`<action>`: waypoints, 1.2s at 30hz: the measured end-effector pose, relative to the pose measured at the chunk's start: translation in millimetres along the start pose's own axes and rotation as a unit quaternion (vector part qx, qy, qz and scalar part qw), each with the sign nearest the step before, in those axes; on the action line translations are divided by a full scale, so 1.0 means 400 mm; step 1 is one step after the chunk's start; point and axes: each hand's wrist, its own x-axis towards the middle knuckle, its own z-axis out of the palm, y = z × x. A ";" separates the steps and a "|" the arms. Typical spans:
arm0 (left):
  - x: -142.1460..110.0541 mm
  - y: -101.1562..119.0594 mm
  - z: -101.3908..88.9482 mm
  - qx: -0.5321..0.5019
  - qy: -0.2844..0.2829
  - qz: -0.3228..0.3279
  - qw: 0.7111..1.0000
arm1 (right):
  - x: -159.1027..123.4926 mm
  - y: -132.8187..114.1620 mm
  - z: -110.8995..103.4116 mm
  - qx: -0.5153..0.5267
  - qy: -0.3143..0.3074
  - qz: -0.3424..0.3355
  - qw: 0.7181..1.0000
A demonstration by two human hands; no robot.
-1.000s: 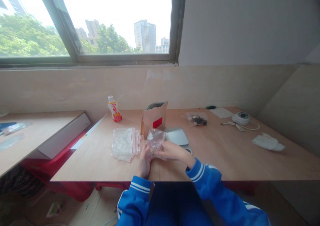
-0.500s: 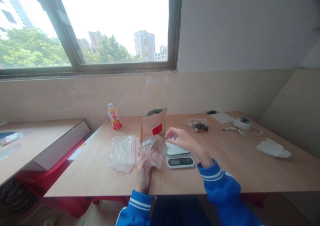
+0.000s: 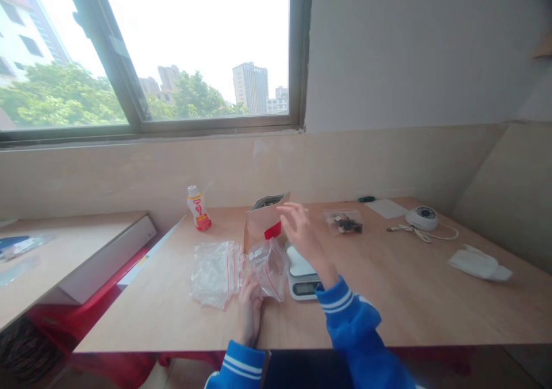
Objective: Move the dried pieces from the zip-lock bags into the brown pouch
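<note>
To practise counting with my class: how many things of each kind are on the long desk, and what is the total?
Clear zip bags: 3
Kraft paper pouch: 1
Small drink bottle: 1
Digital scale: 1
Round white device with cable: 1
Sheet of paper: 1
Green pen: 1
Crumpled white item: 1
Total: 10
</note>
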 end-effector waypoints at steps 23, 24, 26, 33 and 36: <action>-0.119 0.043 -0.010 0.074 0.037 -0.016 0.996 | -0.364 -0.005 0.032 0.431 -0.085 0.282 0.853; -0.115 0.053 -0.002 0.094 0.054 -0.008 0.994 | -0.364 -0.005 0.028 0.433 -0.108 0.275 0.851; -0.105 0.069 0.012 0.134 0.096 0.037 0.986 | -0.366 -0.005 0.022 0.439 -0.146 0.268 0.845; -0.104 0.098 0.046 0.218 0.167 0.199 0.941 | -0.391 -0.006 0.025 0.460 -0.197 0.332 0.800; -0.111 0.116 0.051 0.286 0.176 0.253 0.907 | -0.393 -0.018 0.026 0.480 -0.226 0.353 0.771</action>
